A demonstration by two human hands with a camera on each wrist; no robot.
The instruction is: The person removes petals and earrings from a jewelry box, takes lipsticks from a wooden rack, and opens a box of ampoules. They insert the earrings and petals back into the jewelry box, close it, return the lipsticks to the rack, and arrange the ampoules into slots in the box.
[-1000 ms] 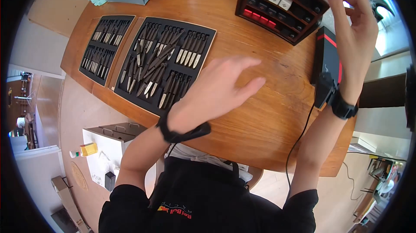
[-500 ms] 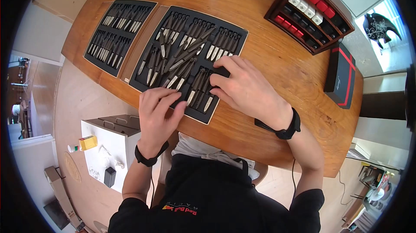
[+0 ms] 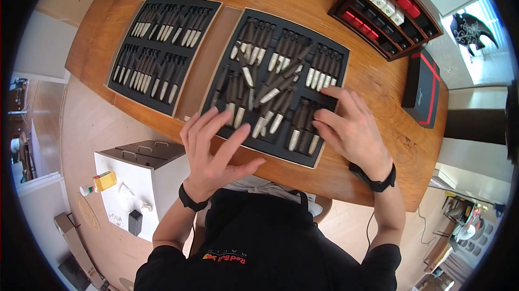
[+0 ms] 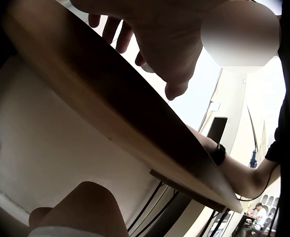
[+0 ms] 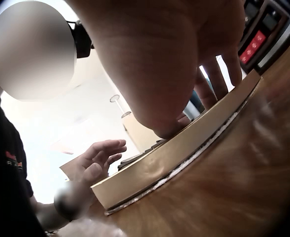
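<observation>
A wide case with a black foam-lined tray (image 3: 303,161) lies on the table, holding several dark-handled pieces (image 3: 289,77) with pale, blade-like ends. Some stand in neat rows; others lie criss-cross in the middle. My left hand (image 3: 208,153) hovers at the tray's front edge, fingers spread and nothing in them. In the left wrist view the left hand (image 4: 167,37) is above the table edge. My right hand (image 3: 354,131) reaches over the tray's right rim, fingertips bent at the lower-right row. The right wrist view shows the thumb (image 5: 169,129) passing behind the case wall (image 5: 160,160); what the fingertips hold, I cannot tell.
The case's second tray (image 3: 154,55), with more such pieces in rows, lies at the left. A dark wooden rack (image 3: 386,12) of red, white and black blocks stands at the back right. Near it lies a black box (image 3: 424,88) with a red band.
Both hands have come from over the table and the right side to the tray's edges. Since half a second ago the case has shifted right, the right hand moving along. The left fingers have spread.
</observation>
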